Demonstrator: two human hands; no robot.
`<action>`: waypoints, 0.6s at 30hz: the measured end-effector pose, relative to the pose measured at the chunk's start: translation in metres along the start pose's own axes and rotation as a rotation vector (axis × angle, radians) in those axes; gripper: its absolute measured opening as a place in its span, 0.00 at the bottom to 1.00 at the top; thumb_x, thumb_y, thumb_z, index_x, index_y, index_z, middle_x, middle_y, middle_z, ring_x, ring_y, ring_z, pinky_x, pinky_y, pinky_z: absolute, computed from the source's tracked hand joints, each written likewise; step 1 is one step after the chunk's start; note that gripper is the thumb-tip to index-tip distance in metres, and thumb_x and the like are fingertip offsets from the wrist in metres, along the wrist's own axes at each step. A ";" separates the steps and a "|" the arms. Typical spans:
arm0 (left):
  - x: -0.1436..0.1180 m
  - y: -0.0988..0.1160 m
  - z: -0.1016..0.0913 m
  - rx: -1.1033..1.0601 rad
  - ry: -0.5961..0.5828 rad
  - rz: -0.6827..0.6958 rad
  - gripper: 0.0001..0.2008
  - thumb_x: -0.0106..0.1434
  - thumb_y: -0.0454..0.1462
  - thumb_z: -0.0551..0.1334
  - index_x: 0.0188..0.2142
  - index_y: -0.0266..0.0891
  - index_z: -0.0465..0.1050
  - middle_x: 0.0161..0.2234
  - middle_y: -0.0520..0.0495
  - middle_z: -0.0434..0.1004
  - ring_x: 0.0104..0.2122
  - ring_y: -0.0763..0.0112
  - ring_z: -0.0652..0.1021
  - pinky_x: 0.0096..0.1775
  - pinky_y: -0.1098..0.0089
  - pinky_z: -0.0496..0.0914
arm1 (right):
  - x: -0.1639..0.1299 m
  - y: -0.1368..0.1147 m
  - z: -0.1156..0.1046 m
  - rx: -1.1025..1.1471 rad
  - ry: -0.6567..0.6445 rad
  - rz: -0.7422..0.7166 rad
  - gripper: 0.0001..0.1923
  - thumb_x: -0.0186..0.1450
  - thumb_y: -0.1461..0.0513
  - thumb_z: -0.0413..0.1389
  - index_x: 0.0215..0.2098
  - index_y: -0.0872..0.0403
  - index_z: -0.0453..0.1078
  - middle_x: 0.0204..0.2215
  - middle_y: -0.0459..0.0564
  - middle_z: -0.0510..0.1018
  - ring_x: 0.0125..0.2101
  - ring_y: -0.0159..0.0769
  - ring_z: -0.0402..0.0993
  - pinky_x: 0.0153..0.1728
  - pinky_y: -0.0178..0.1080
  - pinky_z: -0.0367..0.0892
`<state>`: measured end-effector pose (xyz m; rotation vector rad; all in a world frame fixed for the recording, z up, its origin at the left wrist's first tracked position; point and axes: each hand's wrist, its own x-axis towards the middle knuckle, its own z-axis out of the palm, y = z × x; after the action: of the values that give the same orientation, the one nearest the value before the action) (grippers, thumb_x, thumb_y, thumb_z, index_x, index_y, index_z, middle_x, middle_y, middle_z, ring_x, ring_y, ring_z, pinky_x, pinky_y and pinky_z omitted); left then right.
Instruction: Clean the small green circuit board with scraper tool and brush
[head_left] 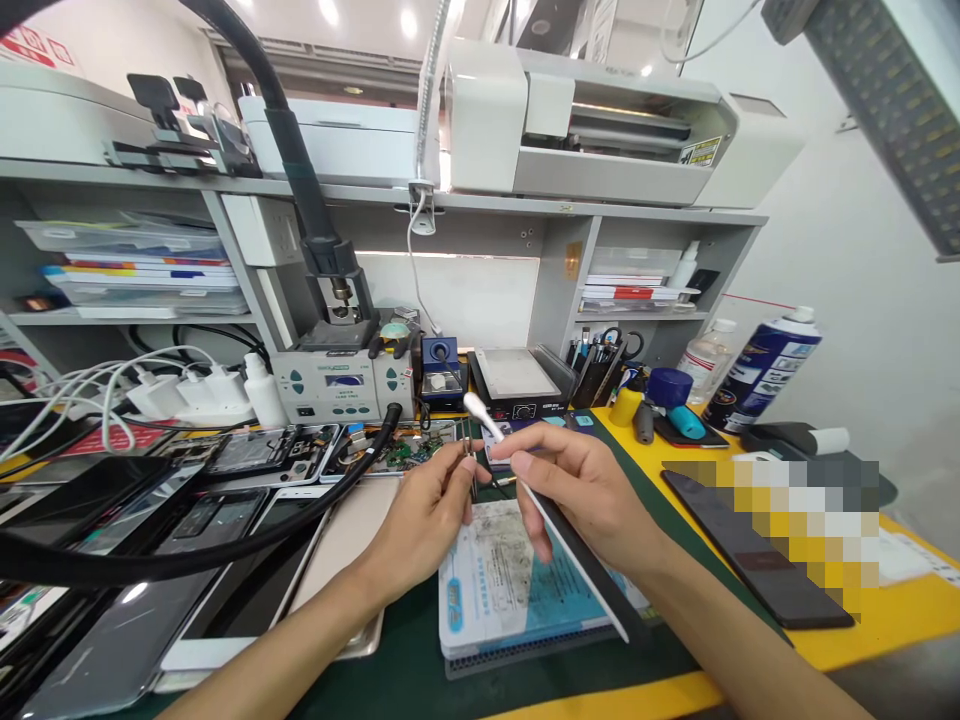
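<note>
Where hands (510, 480) meet, tweezers' (471, 465) load indistinct

Bright overhead light, sharp centre, edges bent by wide lens

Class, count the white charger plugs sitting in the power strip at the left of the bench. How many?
3, side by side in the power strip: left plug, middle plug, right plug. Cables may hide more.

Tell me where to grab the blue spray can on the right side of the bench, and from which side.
Grip the blue spray can around the middle of its cylindrical body, coming from the front-left, the open bench side. It leans with its white cap toward the wall, and a clear bottle stands close behind-left, so a top or rear approach looks cramped. Both the left hand and right hand are occupied with tools.
</note>
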<state>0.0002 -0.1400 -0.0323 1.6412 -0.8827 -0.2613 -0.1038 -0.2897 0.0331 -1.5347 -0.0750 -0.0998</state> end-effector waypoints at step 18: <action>0.000 -0.001 0.000 0.013 -0.005 0.009 0.14 0.75 0.45 0.51 0.38 0.40 0.68 0.22 0.57 0.67 0.23 0.72 0.69 0.29 0.71 0.62 | 0.000 -0.001 0.000 0.029 -0.012 -0.009 0.12 0.70 0.55 0.58 0.44 0.56 0.74 0.17 0.41 0.76 0.13 0.25 0.70 0.16 0.27 0.69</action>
<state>0.0005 -0.1397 -0.0329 1.6494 -0.8971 -0.2545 -0.1037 -0.2898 0.0336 -1.5059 -0.0925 -0.0962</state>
